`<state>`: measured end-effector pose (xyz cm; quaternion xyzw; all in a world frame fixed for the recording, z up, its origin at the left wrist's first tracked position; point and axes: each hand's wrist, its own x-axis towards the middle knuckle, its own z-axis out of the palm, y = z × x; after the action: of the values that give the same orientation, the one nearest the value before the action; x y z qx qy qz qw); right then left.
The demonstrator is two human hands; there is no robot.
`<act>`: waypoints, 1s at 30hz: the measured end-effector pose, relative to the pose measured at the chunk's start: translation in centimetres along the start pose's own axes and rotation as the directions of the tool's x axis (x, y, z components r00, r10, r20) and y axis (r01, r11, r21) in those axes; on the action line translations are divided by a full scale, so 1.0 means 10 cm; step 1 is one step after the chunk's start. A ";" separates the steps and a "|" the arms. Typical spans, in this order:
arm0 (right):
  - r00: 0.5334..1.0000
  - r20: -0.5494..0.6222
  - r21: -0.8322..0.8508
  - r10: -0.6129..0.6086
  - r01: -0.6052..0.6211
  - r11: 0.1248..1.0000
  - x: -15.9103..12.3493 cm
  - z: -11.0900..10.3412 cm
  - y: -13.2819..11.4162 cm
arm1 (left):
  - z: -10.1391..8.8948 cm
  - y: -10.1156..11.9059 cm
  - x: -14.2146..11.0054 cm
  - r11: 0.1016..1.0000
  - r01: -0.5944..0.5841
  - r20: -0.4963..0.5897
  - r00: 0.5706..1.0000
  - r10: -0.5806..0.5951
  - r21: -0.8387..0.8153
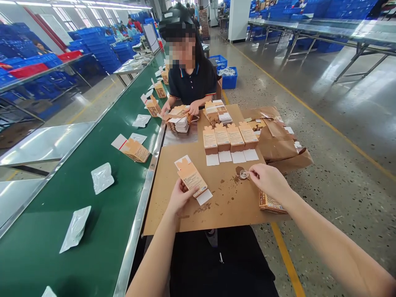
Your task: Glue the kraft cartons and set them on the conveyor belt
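Note:
My left hand is closed on a small brown carton with white flaps, holding it just above the brown cardboard sheet. My right hand reaches to a small clear round dish on the sheet, with finger and thumb pinched at its rim. Under my right wrist lies another flat carton. Several folded cartons stand in a row beyond the dish.
A green conveyor belt runs along the left, carrying white pouches and a carton. A person in a dark shirt sits opposite, handling a stack of flat cartons. Brown paper bags lie at right.

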<state>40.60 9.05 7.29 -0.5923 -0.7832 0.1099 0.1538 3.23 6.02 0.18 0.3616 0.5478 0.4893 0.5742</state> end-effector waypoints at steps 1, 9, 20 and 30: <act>0.999 -0.046 0.047 -0.013 0.015 0.999 -0.10 0.03 -0.07 | 0.00 -0.01 0.00 1.000 0.000 0.002 1.000 0.000 -0.006; 0.973 -0.223 0.480 -0.059 0.162 0.862 -0.57 0.93 -0.96 | 0.02 -0.04 -0.04 0.999 -0.040 0.007 0.999 0.040 0.014; 0.982 -0.180 0.520 -0.058 0.145 0.841 -0.51 1.22 -1.00 | 0.07 -0.02 -0.12 0.997 -0.076 0.048 0.996 0.074 0.035; 0.966 -0.246 0.552 0.080 0.072 0.830 -0.88 0.86 -0.84 | 0.11 -0.01 -0.39 0.951 -0.105 -0.035 0.992 0.121 0.292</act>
<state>32.14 -1.65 1.26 -0.5326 -0.6890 0.2554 0.4200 4.63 2.36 1.34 0.4594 0.6069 0.4452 0.4716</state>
